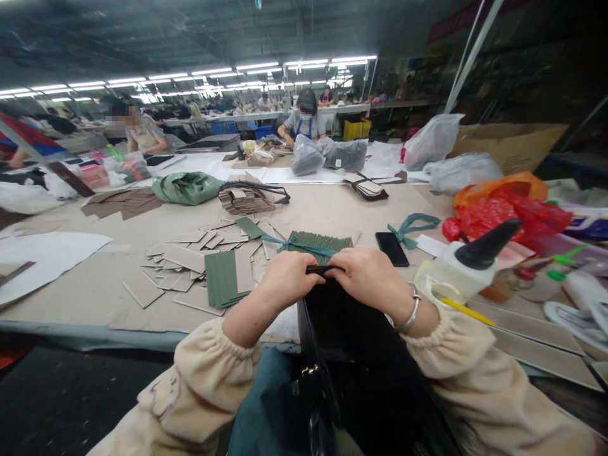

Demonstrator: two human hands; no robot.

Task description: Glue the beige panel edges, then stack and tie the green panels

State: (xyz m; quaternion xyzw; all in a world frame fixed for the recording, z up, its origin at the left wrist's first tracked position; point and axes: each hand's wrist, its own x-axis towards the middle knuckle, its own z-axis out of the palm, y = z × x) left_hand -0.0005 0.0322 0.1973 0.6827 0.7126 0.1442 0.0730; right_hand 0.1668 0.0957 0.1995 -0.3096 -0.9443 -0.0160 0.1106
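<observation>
A glossy black bag [354, 342] with small metal fittings rests on my lap against the table's front edge. My left hand [289, 277] is closed, thumb and fingers pinching a narrow dark edge at the bag's far end. My right hand [363, 273] pinches the same edge just to the right, its fingertips close to my left ones. What lies under the fingers is partly hidden. Just beyond my hands is a row of green strips [323, 240] with a teal band [275, 239] across it. Flat green pieces [221, 278] lie left of my left hand.
Loose grey-beige pieces [183, 258] are scattered on the left. To the right are a phone [392, 248], a white bottle with a black nozzle [463, 266], a yellow pen [468, 311] and a red plastic bag [508, 218]. A co-worker [304, 120] sits across the table.
</observation>
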